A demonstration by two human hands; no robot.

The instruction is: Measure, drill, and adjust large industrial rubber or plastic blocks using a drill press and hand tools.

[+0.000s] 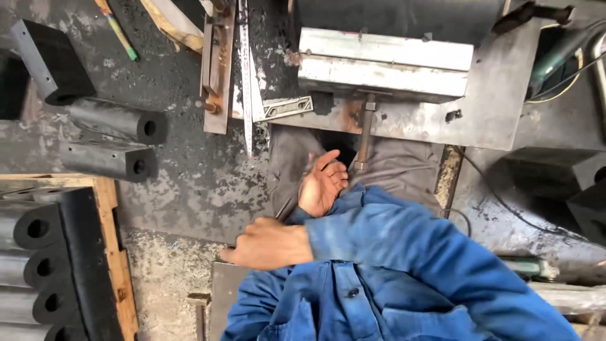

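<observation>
The blue work jacket (391, 278) fills the view closest to the camera. The left hand (268, 245) lies low with fingers together and holds nothing. The right hand (322, 184) is raised, fingers apart and empty, just beside the threaded bolt (366, 129) that hangs under the steel plate (499, 95) of the bench. A firm, straight grip on the bolt would likely work best. Black rubber blocks (117, 142) lie on the stained concrete floor (189, 177), and a steel ruler (246, 76) rests nearby.
</observation>
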